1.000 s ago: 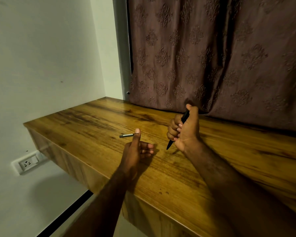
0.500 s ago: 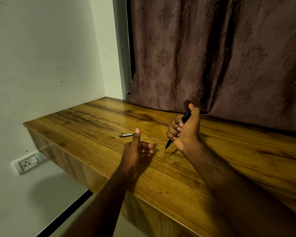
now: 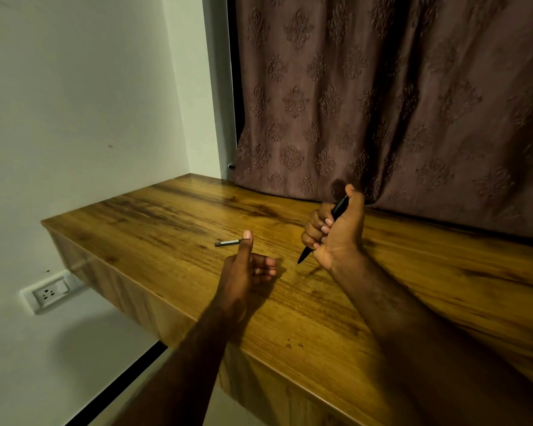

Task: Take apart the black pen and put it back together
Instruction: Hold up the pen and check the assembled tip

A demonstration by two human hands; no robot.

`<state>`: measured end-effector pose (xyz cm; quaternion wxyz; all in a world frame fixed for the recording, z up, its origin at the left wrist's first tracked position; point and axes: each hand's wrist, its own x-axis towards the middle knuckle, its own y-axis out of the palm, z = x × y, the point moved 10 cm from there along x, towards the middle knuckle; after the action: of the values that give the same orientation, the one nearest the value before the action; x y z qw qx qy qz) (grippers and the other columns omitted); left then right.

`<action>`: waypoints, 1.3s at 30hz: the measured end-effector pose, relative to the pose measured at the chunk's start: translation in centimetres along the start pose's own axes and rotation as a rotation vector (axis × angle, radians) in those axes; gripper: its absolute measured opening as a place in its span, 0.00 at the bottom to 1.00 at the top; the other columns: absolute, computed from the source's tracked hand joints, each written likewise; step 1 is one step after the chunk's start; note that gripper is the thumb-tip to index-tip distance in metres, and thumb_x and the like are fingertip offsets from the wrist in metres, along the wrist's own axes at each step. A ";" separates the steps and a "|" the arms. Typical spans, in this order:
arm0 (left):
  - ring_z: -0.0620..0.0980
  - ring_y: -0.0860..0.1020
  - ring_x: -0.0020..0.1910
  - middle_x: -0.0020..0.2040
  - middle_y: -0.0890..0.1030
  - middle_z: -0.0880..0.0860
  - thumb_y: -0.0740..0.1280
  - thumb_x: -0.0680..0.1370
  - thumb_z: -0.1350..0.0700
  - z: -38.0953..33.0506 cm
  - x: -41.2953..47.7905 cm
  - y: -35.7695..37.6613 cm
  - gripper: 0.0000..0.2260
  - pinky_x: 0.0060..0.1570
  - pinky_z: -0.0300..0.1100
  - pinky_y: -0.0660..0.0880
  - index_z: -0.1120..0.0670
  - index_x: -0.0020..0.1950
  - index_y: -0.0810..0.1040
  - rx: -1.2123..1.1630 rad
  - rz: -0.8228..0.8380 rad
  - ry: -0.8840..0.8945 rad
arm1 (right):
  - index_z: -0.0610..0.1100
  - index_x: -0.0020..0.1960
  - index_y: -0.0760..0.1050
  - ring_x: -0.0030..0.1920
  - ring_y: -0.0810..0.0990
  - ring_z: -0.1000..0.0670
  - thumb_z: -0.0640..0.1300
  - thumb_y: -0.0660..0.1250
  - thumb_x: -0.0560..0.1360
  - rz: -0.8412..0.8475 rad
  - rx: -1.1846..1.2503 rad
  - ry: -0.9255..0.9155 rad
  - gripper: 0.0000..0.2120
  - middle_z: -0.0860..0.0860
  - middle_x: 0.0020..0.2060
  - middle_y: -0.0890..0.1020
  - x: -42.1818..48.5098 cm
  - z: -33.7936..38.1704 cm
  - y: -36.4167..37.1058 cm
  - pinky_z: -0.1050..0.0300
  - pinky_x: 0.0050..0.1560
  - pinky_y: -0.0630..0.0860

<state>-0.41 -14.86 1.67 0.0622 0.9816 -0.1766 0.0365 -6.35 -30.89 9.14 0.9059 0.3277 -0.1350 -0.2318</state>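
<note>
My right hand [image 3: 336,232] is closed in a fist around the black pen [image 3: 339,209], which stands tilted with its tip [image 3: 303,256] pointing down at the wooden table [image 3: 166,216] and my thumb on its upper end. A short grey pen part [image 3: 227,243] lies flat on the table to the left. My left hand [image 3: 243,272] rests on the table just in front of that part, thumb raised and fingers curled loosely, with nothing seen in it. The thumb tip hides the part's right end.
A patterned brown curtain [image 3: 382,103] hangs behind the table's far edge. A pale wall [image 3: 74,103] stands at the left with a white socket [image 3: 48,292] below the tabletop. The table's front edge runs diagonally under my forearms.
Hardly anything differs. My right hand with the pen has shifted very slightly; my left hand and the grey part stay where they were.
</note>
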 end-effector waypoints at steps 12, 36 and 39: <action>0.59 0.82 0.42 0.43 0.84 0.65 0.55 0.69 0.30 -0.1 -0.1 0.1 0.38 0.44 0.45 0.77 0.66 0.44 0.82 -0.005 0.018 -0.001 | 0.45 0.23 0.57 0.17 0.52 0.52 0.65 0.53 0.74 0.027 0.042 -0.046 0.30 0.51 0.16 0.58 -0.1 0.5 0.3 0.66 0.23 0.53; 0.51 0.81 0.39 0.38 0.85 0.58 0.52 0.69 0.29 -0.7 -0.7 1.6 0.39 0.50 0.50 0.75 0.62 0.40 0.84 0.184 0.102 0.042 | 0.45 0.22 0.57 0.17 0.52 0.52 0.68 0.51 0.74 0.100 -0.064 -0.020 0.33 0.51 0.16 0.58 -0.7 -0.4 1.5 0.65 0.24 0.49; 0.50 0.81 0.39 0.35 0.85 0.55 0.49 0.69 0.28 -0.7 -1.1 2.2 0.39 0.51 0.49 0.74 0.60 0.37 0.85 0.222 0.144 0.030 | 0.45 0.22 0.57 0.16 0.53 0.53 0.70 0.51 0.73 0.117 -0.037 -0.012 0.34 0.52 0.16 0.59 -0.7 -0.4 1.7 0.65 0.24 0.51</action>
<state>-2.24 -16.42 2.49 -0.0472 0.9667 -0.2403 0.0749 -6.28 -29.19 9.91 0.9230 0.3011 -0.1552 -0.1827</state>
